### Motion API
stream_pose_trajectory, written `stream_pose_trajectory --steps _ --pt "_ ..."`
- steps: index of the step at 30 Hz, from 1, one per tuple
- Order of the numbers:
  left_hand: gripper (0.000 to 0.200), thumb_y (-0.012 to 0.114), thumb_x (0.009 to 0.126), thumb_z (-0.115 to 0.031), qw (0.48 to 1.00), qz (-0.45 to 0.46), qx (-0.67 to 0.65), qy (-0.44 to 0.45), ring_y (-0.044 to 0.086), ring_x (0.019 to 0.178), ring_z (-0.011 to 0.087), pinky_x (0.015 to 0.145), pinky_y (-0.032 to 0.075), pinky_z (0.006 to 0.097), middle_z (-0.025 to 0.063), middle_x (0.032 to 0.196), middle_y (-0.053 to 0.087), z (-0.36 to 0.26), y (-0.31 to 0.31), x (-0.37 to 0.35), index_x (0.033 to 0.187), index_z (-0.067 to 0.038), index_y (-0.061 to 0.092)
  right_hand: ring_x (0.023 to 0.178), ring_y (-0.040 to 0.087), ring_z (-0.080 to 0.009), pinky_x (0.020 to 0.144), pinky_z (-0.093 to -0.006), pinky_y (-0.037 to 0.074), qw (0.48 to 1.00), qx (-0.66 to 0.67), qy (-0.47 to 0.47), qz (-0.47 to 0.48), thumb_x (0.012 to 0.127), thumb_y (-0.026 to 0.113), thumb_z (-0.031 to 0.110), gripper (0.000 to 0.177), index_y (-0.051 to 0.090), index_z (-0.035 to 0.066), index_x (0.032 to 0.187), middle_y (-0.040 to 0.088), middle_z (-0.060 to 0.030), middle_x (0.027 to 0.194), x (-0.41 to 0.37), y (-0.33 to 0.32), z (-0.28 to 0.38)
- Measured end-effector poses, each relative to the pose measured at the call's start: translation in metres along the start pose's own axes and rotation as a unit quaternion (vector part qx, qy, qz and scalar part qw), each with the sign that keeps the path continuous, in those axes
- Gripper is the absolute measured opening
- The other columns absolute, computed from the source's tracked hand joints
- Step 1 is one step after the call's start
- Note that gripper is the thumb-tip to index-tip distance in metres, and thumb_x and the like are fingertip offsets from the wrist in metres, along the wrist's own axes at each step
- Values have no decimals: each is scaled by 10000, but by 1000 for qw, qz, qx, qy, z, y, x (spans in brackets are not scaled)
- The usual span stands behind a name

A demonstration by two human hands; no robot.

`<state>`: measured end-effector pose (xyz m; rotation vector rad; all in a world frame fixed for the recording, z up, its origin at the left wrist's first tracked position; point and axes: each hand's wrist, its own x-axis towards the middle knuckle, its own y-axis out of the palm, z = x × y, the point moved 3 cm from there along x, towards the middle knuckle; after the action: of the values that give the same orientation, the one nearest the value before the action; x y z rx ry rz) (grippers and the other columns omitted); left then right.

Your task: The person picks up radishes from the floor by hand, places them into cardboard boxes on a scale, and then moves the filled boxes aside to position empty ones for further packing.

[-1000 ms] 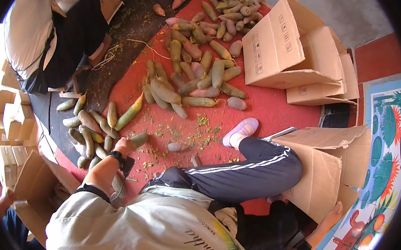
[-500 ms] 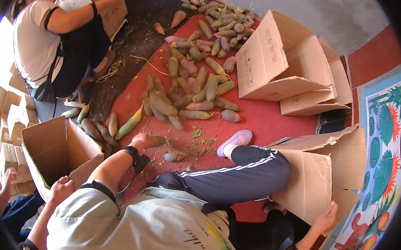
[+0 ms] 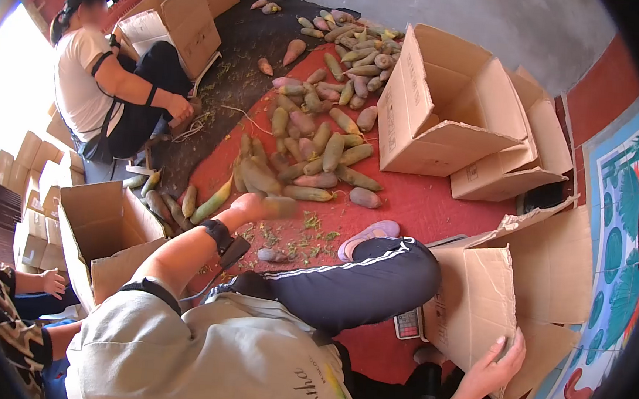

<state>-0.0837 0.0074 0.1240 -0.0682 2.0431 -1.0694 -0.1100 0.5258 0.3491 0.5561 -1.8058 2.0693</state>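
My left hand (image 3: 246, 206) is closed round a green radish (image 3: 280, 209), blurred by motion, above the red mat beside the radish pile. At the right, my right hand (image 3: 497, 362) grips the edge of an open cardboard box (image 3: 475, 299), with its fingers against the front wall. The box stands beside my bent knee. Green and pinkish radishes (image 3: 332, 153) lie heaped in front of me on the red mat (image 3: 415, 206). A small radish (image 3: 272, 255) lies alone near my left forearm, among leaf scraps.
Another open box (image 3: 129, 223) stands at my left, near a co-worker's hand (image 3: 53, 283). A co-worker (image 3: 83, 86) sits at the upper left by more boxes (image 3: 183, 27). Two open boxes (image 3: 406, 124) stand at the upper right. A scale (image 3: 407, 324) shows beside my knee.
My left hand has moved right and forward with the radish. My right hand has shifted down along the box edge. The upper-left co-worker's arm has lowered, and the view has shifted.
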Motion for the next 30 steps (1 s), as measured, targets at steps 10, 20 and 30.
stream_pose_trajectory --steps 10,20,30 --pt "449 565 805 -382 938 -59 -282 190 497 589 91 501 413 236 49 795 575 -151 -34 -69 1003 21 559 910 536 -277 846 -435 365 988 -67 -108 -93 882 464 198 311 498 8 1126 565 -122 1045 -3 11 -1" --pt "530 593 805 -330 816 44 -401 414 525 785 83 655 456 218 58 946 558 -304 -44 -180 1166 30 449 902 546 -196 897 -362 292 978 -111 -101 -147 879 460 190 270 523 46 1099 591 -69 1032 -20 19 -2" --pt "459 667 693 -316 700 -144 -177 676 563 770 340 701 456 388 183 829 559 -387 -13 -221 977 20 535 899 543 -220 879 -384 314 980 -83 -114 -143 842 483 179 324 493 37 1134 574 -82 1056 -31 22 4"
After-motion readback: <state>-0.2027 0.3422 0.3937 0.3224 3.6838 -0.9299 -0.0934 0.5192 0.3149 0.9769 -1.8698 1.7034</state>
